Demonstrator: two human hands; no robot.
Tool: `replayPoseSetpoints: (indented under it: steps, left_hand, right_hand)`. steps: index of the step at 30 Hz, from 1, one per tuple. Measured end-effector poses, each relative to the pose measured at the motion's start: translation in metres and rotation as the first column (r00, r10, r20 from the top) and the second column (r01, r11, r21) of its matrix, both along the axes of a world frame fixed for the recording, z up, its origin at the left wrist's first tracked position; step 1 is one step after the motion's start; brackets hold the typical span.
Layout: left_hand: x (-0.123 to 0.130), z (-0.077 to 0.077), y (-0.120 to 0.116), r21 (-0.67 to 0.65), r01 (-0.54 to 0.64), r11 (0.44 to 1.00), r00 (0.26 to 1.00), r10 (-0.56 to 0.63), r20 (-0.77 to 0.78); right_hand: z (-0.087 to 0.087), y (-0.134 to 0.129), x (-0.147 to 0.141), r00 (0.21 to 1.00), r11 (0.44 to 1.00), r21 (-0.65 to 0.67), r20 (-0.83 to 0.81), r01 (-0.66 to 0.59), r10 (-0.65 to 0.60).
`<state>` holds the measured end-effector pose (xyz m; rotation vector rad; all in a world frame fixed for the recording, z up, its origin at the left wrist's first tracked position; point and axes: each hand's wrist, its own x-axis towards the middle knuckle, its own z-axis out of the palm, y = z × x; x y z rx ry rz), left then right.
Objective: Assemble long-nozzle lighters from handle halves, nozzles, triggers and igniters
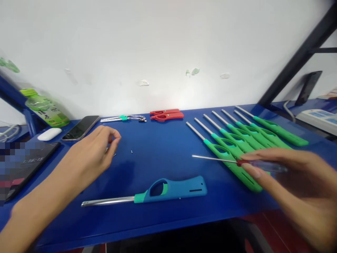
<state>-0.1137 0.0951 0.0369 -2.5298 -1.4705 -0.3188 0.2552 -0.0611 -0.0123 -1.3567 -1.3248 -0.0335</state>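
My left hand (101, 149) is raised over the left part of the blue table, thumb and forefinger pinched on a tiny screw (120, 137). Small screws (132, 151) lie on the table just beside it. In my right hand (286, 172) is a screwdriver (216, 159) with a clear and red handle, its shaft pointing left. A blue lighter (176, 189) with a metal tube lies near the front edge, tube to the left. Several green lighters (237, 168) lie in a slanted row at the right, partly behind my right hand.
Red shell pieces (167, 115) and metal tubes with wires (123, 118) lie along the wall. At the left are a green bottle (47, 109), a phone (81, 127), a white case (50, 134) and a dark tablet (28, 165). A dark metal post (297, 52) stands at right.
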Motion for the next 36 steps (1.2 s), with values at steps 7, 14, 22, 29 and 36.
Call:
replayPoseSetpoints:
  steps: [7,14,22,29,36]
  left_hand:
    - [0.06,-0.001,-0.078,-0.217,0.345,0.913,0.759,-0.135,0.637]
    - [0.11,-0.027,-0.081,-0.327,0.484,0.812,0.612,-0.047,0.789]
    - [0.124,-0.024,-0.088,-0.361,0.455,0.814,0.412,0.168,0.896]
    - [0.124,-0.023,-0.086,-0.426,0.373,0.824,0.453,0.239,0.859]
    - [0.127,-0.026,-0.09,-0.408,0.411,0.815,0.429,0.222,0.875]
  right_hand:
    - [0.021,0.018,-0.004,0.901,0.951,0.279,-0.366,-0.132,0.233]
    - [0.027,0.016,-0.04,0.89,0.95,0.292,-0.397,-0.108,0.223]
    - [0.017,0.015,-0.043,0.869,0.921,0.332,-0.372,-0.205,0.328]
    - [0.016,0.014,-0.045,0.864,0.922,0.306,-0.365,-0.239,0.346]
    - [0.013,0.016,-0.047,0.84,0.899,0.336,-0.366,-0.283,0.401]
